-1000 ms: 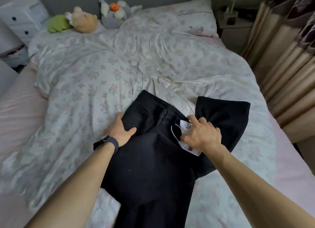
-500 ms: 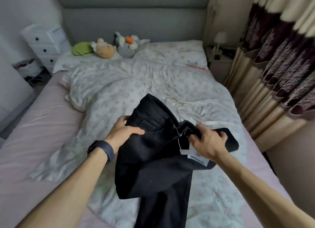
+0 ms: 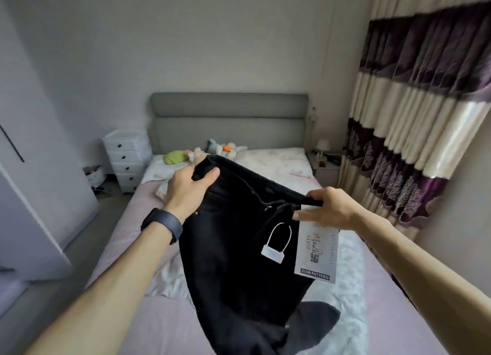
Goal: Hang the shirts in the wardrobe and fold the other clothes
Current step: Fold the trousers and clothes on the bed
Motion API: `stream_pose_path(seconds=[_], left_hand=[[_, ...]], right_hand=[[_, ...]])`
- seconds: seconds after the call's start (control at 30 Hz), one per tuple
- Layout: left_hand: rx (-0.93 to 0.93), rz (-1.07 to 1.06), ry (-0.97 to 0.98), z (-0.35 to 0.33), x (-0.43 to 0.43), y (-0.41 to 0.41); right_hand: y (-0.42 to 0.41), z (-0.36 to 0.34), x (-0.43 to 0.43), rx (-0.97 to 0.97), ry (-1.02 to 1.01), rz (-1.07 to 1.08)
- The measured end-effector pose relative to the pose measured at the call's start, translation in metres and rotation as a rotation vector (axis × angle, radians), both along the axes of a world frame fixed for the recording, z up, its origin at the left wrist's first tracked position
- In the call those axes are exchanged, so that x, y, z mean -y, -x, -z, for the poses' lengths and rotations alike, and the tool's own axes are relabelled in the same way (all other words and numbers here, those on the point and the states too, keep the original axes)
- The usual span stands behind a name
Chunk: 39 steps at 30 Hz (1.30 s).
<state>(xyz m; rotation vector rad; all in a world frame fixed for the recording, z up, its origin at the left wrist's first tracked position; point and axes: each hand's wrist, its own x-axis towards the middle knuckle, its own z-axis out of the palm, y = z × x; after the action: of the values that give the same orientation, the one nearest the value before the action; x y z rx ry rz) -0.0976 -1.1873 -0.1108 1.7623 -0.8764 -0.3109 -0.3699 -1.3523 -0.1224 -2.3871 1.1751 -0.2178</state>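
Note:
A pair of black trousers [image 3: 239,248] hangs in the air above the bed [image 3: 127,221], held up by the waistband. My left hand [image 3: 188,188] grips the waistband's left end, thumb over the fabric. My right hand [image 3: 329,208] pinches the right end of the waistband. A white paper tag [image 3: 317,251] and a small white loop tag [image 3: 273,251] dangle from the waist. The trouser legs hang down past the bottom of the frame.
The bed has a pink sheet, a floral duvet [image 3: 350,275] and soft toys [image 3: 199,152] by the grey headboard [image 3: 228,120]. A white drawer unit [image 3: 127,163] stands at its left, a nightstand with a lamp [image 3: 322,152] at its right. Curtains [image 3: 414,115] hang on the right; a white door panel [image 3: 32,221] is at left.
Both hands have lifted the trousers off the bed by the waistband. My view has tilted up, so the headboard and the wall show.

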Motion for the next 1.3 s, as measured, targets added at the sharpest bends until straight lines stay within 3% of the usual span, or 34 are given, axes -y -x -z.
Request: stream_pose_path(seconds=[0.17,0.33,0.53,0.73,0.87,1.0,1.17,1.23,1.3], left_hand=[[-0.004,0.086,0.066,-0.067,-0.087,0.022],[0.016,0.114,0.129,-0.109,-0.157,0.051],[0.074,-0.011,0.211,-0.157,-0.220,0.092],[0.114,-0.036,0.206,-0.160,-0.284,0.158],[0.195,-0.213,0.347,-0.169,-0.322,0.209],[0.336,-0.296,0.305,-0.184,-0.365,0.242],[0.449,-0.383,0.380,-0.196,-0.419,0.258],[0.462,-0.384,0.347,-0.197,-0.430,0.258],[0.454,-0.353,0.249,-0.193,-0.440,0.258]], right_hand=[[0.021,-0.061,-0.065,-0.017,0.140,-0.066],[0.036,-0.101,-0.127,-0.060,0.595,0.041],[0.065,-0.157,-0.186,0.082,0.593,0.074],[0.130,-0.154,-0.240,0.213,0.667,0.109],[0.159,-0.159,-0.286,0.446,0.755,0.155],[0.190,-0.187,-0.324,0.512,0.638,0.035],[0.215,-0.210,-0.363,0.683,0.680,-0.041],[0.217,-0.220,-0.374,0.637,0.617,-0.057],[0.219,-0.225,-0.386,0.454,0.541,-0.073]])
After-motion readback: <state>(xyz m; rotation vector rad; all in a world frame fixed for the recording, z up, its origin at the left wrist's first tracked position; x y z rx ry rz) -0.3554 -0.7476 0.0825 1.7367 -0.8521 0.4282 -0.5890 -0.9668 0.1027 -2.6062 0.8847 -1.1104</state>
